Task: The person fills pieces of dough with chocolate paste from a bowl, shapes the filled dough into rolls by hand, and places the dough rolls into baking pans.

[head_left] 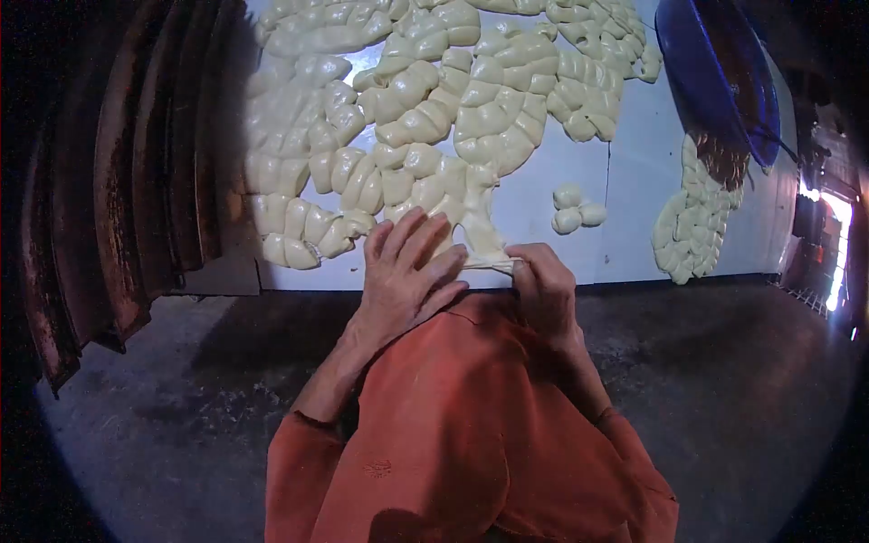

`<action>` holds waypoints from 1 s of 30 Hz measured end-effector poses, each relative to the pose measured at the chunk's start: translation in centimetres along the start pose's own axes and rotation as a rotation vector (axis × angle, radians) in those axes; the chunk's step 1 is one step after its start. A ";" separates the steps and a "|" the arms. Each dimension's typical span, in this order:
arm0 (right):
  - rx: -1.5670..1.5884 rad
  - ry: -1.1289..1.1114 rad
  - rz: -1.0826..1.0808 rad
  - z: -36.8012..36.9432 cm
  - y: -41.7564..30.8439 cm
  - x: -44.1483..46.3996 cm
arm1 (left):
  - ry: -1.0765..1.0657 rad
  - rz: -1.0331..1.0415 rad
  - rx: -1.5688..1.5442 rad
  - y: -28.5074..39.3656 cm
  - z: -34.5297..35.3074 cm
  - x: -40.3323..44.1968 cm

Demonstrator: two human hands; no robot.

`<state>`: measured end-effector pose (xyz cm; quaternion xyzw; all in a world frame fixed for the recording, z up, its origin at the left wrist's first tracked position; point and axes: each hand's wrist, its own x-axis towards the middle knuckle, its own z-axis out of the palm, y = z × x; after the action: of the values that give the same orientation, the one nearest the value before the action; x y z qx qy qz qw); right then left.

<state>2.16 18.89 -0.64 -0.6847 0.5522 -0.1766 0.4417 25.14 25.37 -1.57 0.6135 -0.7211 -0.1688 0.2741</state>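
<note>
Pale, glossy dough (434, 192) lies in joined lumps at the near edge of the white table (579, 172). My left hand (403, 271) rests on this dough with its fingers spread and stretched out. My right hand (546, 288) pinches a thin strip of dough between thumb and fingers, just over the table's edge. That strip (487, 246) is pulled out from the lumps, with a gap torn in it beside my left fingertips. Three or so small dough pieces (570, 210) sit together to the right.
More dough sheets (507, 100) cover the table's left and far parts. At the right, a blue basin (715, 72) stands tilted, beside another dough sheet (697, 222). Rusty curved metal pieces (149, 172) line the left side. Dark concrete floor (724, 362) lies below the table edge.
</note>
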 end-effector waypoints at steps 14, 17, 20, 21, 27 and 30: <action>-0.136 0.087 -0.184 -0.2 1.7 -0.5 | -0.026 0.048 0.017 -0.3 0.8 0.4; 0.486 0.017 0.328 -2.4 3.5 -1.2 | -0.030 0.004 0.038 -0.7 0.3 -0.6; 0.697 0.035 0.443 -3.4 2.0 -0.9 | -0.042 -0.019 0.035 -0.5 -0.1 -0.6; 0.643 0.028 0.438 -3.7 0.6 -0.7 | -0.058 0.007 0.037 -0.8 -0.1 -0.6; 0.084 -0.006 0.133 -1.8 -0.3 -0.4 | -0.097 0.032 -0.036 1.6 0.5 1.5; -0.174 0.028 -0.082 -1.8 -0.6 -0.3 | -0.130 0.169 -0.021 2.6 1.8 4.0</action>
<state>1.09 18.39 0.86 -0.7398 0.5433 -0.1555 0.3652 21.54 21.75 -0.74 0.5352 -0.7848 -0.1923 0.2463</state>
